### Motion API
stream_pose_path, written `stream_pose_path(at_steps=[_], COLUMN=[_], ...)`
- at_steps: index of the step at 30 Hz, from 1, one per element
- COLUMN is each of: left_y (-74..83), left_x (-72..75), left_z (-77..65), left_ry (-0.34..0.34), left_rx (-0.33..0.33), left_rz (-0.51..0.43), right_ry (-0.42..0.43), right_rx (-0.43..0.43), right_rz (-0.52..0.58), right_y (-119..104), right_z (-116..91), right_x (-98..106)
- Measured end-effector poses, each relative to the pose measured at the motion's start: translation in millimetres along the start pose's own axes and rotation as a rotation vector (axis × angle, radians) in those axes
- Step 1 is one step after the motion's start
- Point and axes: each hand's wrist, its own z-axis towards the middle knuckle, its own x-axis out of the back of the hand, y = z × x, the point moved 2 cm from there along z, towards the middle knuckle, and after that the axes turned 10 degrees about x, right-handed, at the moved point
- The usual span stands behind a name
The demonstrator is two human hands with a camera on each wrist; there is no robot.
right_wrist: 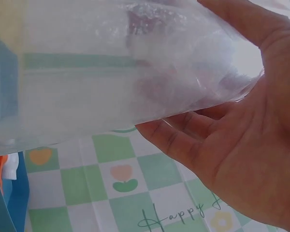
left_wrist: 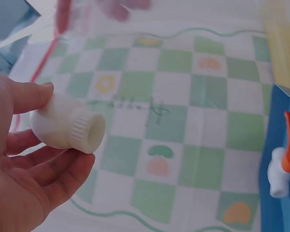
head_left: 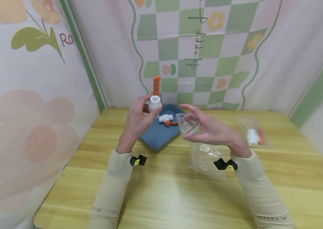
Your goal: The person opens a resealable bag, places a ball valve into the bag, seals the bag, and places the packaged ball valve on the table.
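Note:
My left hand (head_left: pixel 137 121) grips a white plastic ball valve (head_left: pixel 154 104) above the tray, its orange handle (head_left: pixel 156 85) pointing up. In the left wrist view, the thumb and fingers wrap the valve's round body (left_wrist: pixel 58 121), with its ribbed open end facing out. My right hand (head_left: pixel 216 128) holds a clear plastic zip bag (head_left: pixel 186 122) between thumb and fingers, level with the valve and apart from it. The bag (right_wrist: pixel 82 101) spreads wide across the right wrist view. A second white valve (head_left: pixel 165 118) with an orange handle lies in the blue tray (head_left: pixel 157 141).
On the wooden table (head_left: pixel 161 197), a clear plastic bag (head_left: pixel 207 160) lies below my right hand. Farther right lies another bag holding a white valve (head_left: pixel 253 138) with an orange handle. A patterned curtain (head_left: pixel 167 51) hangs behind the table.

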Motion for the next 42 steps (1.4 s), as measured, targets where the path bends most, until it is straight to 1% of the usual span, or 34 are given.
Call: stream_pose_path(at_steps=[3, 6, 11, 14, 21, 24, 27, 31, 35, 38, 42], left_y=[11.8, 22.5, 34.6, 40.3, 51.9, 56.3, 59.9, 61.7, 61.7, 61.6, 62.4], left_x=[4.6, 8.5, 11.5, 10.8, 5.3, 2.6, -0.4, -5.3, -10.3, -13.0, -17.1], left_z=[-3.2, -7.3, -13.4, -15.8, -19.2, -20.3, -21.1, -22.9, -24.7, -25.9, -27.4], left_ry=[0.010, 0.026, 0.060, 0.069, 0.093, 0.107, 0.112, 0.099, 0.087, 0.090, 0.075], left_rx=[-0.042, -0.089, -0.147, -0.181, -0.286, -0.316, -0.334, -0.343, -0.347, -0.347, -0.346], left_rz=[-0.036, -0.043, -0.056, -0.099, -0.190, -0.221, -0.248, -0.276, -0.285, -0.280, -0.311], right_ry=[-0.006, -0.009, -0.013, -0.020, -0.036, -0.033, -0.032, -0.032, -0.024, -0.018, -0.016], right_rx=[-0.004, -0.001, -0.010, -0.014, -0.002, 0.000, 0.007, 0.006, -0.001, 0.013, 0.038], right_rz=[0.005, -0.001, -0.002, 0.001, 0.010, 0.004, 0.019, 0.037, 0.045, 0.056, 0.067], right_y=[0.7, 0.6, 0.8, 1.4, 3.9, 4.9, 5.5, 5.9, 2.9, -6.9, -23.8], right_z=[0.8, 1.1, 1.3, 1.9, 2.7, 3.1, 3.5, 4.3, 5.0, 6.5, 9.8], right_x=[-0.3, -0.3, -0.5, -1.1, -4.5, -6.0, -6.9, -8.2, -8.5, -7.5, -4.9])
